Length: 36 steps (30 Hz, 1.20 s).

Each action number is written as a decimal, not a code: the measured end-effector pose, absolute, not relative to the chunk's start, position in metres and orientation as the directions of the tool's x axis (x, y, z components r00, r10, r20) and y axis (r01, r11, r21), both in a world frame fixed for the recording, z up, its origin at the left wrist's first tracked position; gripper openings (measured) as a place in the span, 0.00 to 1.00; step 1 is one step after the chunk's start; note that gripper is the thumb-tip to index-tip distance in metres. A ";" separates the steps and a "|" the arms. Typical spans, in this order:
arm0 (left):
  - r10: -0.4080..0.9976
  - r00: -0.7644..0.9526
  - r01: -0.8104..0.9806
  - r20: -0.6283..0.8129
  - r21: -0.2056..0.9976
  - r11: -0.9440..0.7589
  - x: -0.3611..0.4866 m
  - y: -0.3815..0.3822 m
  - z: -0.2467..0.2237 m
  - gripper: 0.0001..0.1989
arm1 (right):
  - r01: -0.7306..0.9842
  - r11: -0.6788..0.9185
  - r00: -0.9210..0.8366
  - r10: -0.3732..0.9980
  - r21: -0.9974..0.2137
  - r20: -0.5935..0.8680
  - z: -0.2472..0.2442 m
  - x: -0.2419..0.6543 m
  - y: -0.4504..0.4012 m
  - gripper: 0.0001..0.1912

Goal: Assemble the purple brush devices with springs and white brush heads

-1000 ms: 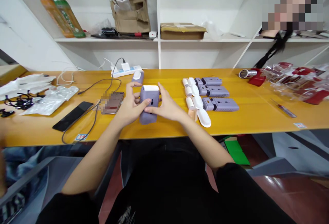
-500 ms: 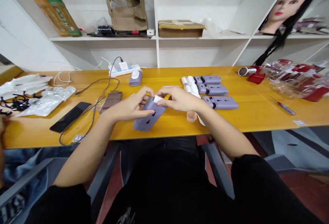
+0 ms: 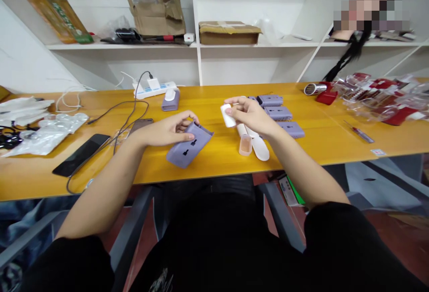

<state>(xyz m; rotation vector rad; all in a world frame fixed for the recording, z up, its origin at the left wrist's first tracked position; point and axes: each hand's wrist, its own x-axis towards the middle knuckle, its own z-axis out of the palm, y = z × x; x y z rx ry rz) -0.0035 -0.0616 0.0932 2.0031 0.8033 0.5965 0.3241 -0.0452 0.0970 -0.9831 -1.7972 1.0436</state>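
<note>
Beside the purple case [image 3: 189, 145] on the bench [image 3: 150, 167], white cap [image 3: 228, 115], no longer seated on it, pinched in the right hand [image 3: 251, 115]; left hand [image 3: 164, 132] cupped over the case's end, hands well apart.

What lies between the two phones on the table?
In the head view, a dark cable runs between the black phone and the other phone.

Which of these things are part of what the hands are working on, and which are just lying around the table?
Part of the work: lilac plastic casing under the left hand; white plastic cap in the right hand; matching lilac casings.
Lying about: black smartphone; power strip; small screwdriver.
</note>
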 end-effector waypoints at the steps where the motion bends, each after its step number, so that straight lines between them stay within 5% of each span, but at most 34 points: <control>1: 0.739 0.666 0.317 0.103 0.858 -0.405 -0.005 -0.055 0.091 0.20 | 0.323 0.339 -0.327 0.916 -0.883 0.232 0.099 0.333 -0.049 0.24; 6: 0.754 0.653 0.431 0.066 0.786 -0.442 -0.003 -0.019 0.072 0.26 | 0.870 0.259 -0.214 0.965 -0.420 0.153 0.093 0.361 -0.069 0.11; 11: 0.766 0.637 0.494 0.087 0.717 -0.492 0.006 -0.002 0.049 0.28 | 0.972 0.174 -0.162 0.983 -0.158 0.087 0.065 0.356 -0.075 0.17; 22: 0.731 0.670 0.648 -0.128 0.582 -0.492 0.010 -0.005 0.043 0.33 | 0.978 0.194 -0.195 0.981 -0.076 -0.007 0.070 0.358 -0.083 0.15; 36: 0.784 0.621 0.576 -0.010 0.684 -0.448 0.008 0.000 0.023 0.30 | 0.975 0.223 -0.222 0.972 -0.006 0.077 0.071 0.354 -0.090 0.22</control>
